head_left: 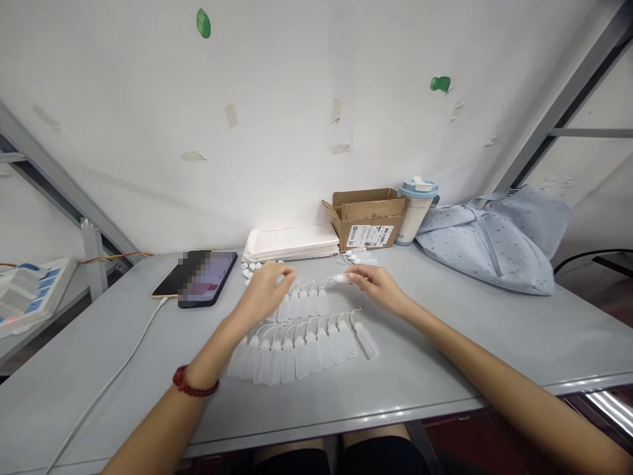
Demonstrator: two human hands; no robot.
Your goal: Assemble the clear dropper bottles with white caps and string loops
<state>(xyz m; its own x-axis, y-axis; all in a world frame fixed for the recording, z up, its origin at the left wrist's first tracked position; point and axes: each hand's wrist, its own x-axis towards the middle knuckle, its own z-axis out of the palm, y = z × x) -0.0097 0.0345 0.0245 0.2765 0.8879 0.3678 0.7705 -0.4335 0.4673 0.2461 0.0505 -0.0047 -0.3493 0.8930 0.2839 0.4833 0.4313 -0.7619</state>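
Tubes [288, 361] lie side by side in two rows, corded ends far, likely for easy reach. Right hand [374, 282] pinches white piece [340, 279] by right end, beside far row [303, 305]. Left hand [267, 288] blurred at far row's left; cannot tell whether holding anything.

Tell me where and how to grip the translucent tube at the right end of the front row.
Grip the tube around its long body, probably from the right: no tube flanks that side, while a neighbouring tube lies on its left. The thin strap at its far end looks flimsy.
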